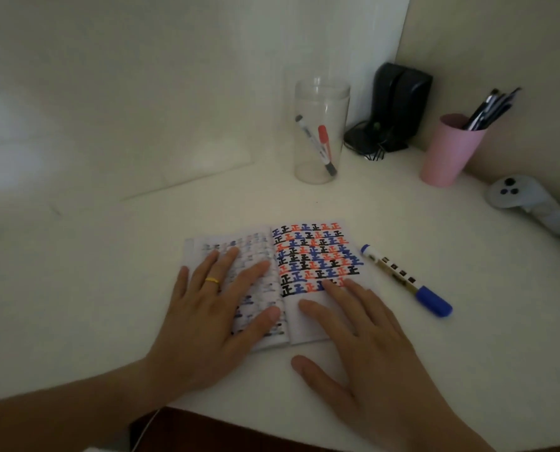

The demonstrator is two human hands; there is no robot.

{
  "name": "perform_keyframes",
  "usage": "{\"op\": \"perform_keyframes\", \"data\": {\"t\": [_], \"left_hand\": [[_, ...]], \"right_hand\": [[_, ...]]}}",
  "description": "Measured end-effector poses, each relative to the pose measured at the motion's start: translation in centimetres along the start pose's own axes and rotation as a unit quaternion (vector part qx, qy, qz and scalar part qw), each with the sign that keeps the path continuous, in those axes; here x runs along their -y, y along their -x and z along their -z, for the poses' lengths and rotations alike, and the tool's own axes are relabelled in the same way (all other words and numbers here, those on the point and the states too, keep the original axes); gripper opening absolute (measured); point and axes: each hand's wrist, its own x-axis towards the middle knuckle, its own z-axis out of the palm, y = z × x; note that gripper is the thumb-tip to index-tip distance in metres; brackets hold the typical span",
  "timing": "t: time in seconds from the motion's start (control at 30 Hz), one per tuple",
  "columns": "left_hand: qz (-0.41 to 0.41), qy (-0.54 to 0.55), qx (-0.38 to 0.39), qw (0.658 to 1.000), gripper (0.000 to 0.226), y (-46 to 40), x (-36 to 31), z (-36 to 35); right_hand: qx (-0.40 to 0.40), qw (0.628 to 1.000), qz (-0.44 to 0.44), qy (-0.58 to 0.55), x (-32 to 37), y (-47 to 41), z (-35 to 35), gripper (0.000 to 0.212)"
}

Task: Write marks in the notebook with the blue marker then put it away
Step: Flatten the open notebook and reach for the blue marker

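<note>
A small open notebook [308,252] lies on the white desk, its right page filled with rows of red, blue and black marks. My left hand [207,318], with a yellow ring, lies flat on the left page, fingers spread. My right hand [366,347] rests flat on the lower part of the right page, holding nothing. The blue marker [406,279] lies capped on the desk just right of the notebook, its blue cap toward me, apart from both hands.
A clear plastic jar [319,132] with a red marker and a black marker stands behind the notebook. A pink cup [448,154] of pens, a black device [396,109] and a white controller [529,203] sit at the back right. The desk's front edge [239,419] is close to my arms.
</note>
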Motion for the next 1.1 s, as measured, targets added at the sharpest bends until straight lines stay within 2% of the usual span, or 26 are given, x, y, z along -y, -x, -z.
{"op": "perform_keyframes", "data": {"t": [0.2, 0.3, 0.4, 0.47, 0.6, 0.67, 0.87, 0.97, 1.03, 1.1], "left_hand": [[0.003, -0.018, -0.032, 0.999, 0.071, 0.2, -0.1, -0.3], [-0.022, -0.118, -0.057, 0.991, 0.066, 0.7, -1.0, 0.8], [-0.102, -0.225, -0.085, 0.965, 0.050, 2.2, -3.3, 1.5], [-0.139, -0.204, -0.071, 0.966, 0.041, 3.4, -4.6, 1.1], [-0.100, -0.058, -0.054, 0.992, 0.042, 5.7, -4.5, 0.6], [-0.098, -0.028, -0.055, 0.993, 0.043, 6.0, -3.9, 0.3], [-0.108, -0.058, -0.015, 0.992, 0.048, 4.8, -3.4, 0.3], [-0.154, -0.093, -0.015, 0.983, 0.044, 3.6, -2.8, 0.7], [-0.187, -0.078, -0.004, 0.979, 0.039, 2.3, -2.3, 1.7], [-0.224, -0.078, -0.026, 0.971, 0.034, 0.0, -1.8, 2.5]], "right_hand": [[-0.060, 0.998, -0.011, 0.013, 0.1, 0.6, 0.0, 0.057], [-0.094, 0.993, -0.057, 0.031, 0.4, 1.2, 0.7, 0.045], [-0.113, 0.987, -0.106, 0.039, 1.0, 2.0, 1.3, 0.036], [-0.128, 0.981, -0.136, 0.046, 1.3, 2.4, 1.4, 0.035], [-0.144, 0.975, -0.161, 0.047, 1.8, 2.9, 1.2, 0.034], [-0.143, 0.975, -0.162, 0.051, 1.9, 3.1, 1.2, 0.034], [-0.159, 0.976, -0.145, 0.014, 1.4, 2.8, 1.4, 0.050], [-0.199, 0.967, -0.138, 0.074, -0.7, 2.1, 2.0, 0.051], [-0.197, 0.962, -0.161, 0.099, -2.0, 1.2, 2.5, 0.047], [-0.178, 0.961, -0.178, 0.114, -2.8, 0.2, 2.7, 0.046]]}}
